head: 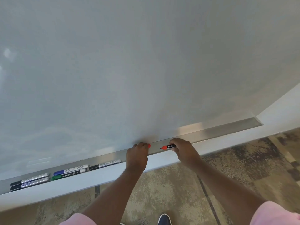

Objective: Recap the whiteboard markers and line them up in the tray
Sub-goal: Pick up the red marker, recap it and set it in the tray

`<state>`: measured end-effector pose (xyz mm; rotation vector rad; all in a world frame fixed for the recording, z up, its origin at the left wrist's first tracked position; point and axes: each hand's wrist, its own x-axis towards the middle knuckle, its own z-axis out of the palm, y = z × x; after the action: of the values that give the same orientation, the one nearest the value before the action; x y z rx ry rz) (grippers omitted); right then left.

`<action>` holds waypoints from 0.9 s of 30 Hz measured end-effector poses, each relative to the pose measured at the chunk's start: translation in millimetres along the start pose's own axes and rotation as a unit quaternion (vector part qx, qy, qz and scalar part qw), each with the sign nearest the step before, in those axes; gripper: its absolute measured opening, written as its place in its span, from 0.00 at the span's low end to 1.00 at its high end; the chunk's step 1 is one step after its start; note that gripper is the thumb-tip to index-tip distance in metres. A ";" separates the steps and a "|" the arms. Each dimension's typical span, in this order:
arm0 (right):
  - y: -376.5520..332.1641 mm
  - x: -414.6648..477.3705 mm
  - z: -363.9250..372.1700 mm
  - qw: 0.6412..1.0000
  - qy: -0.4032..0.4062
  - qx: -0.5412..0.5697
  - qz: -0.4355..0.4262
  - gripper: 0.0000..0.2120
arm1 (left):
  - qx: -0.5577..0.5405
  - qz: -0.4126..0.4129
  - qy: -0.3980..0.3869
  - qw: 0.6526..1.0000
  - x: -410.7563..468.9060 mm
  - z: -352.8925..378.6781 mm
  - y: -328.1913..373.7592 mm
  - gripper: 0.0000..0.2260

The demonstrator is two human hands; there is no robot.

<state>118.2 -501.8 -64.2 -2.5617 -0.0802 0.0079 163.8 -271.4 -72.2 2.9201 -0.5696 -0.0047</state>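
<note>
Red marker [168, 146] in right hand [183, 151], cap [149, 145] in left hand [137, 155]

The long tray [219, 129] looks like brushed silver metal, satiny with a soft sheen. The big pale whiteboard [129, 70] is smooth and glossy, with hazy reflections. The markers look like smooth plastic, e.g. the blue-capped one [69, 171] with its shiny printed barrel. The mottled brown floor [235, 168] looks like matt carpet. The pink sleeves [276, 213] look like soft cloth.
</note>
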 end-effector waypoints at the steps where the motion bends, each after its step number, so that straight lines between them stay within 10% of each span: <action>1: 1.4 -1.0 -1.7 1.000 0.003 0.007 0.002 0.08 | 0.006 -0.002 -0.003 1.000 1.1 1.4 3.3 0.19; 18: 7.2 -7.7 -12.6 0.997 0.035 0.064 0.036 0.09 | 0.031 -0.026 -0.057 0.998 17.1 10.8 34.0 0.09; 24: -6.4 -9.9 -22.6 0.995 0.043 0.089 0.032 0.06 | -0.144 -0.051 0.054 0.987 11.3 6.0 27.6 0.11; 27: -22.9 -12.8 -26.0 0.994 0.042 0.096 0.010 0.04 | -0.372 -0.168 0.056 0.911 -1.1 -15.4 23.2 0.09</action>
<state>104.8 -497.6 -30.1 -2.3663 -0.0211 -0.0816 154.8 -289.6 -53.2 2.2070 -0.0103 -0.0788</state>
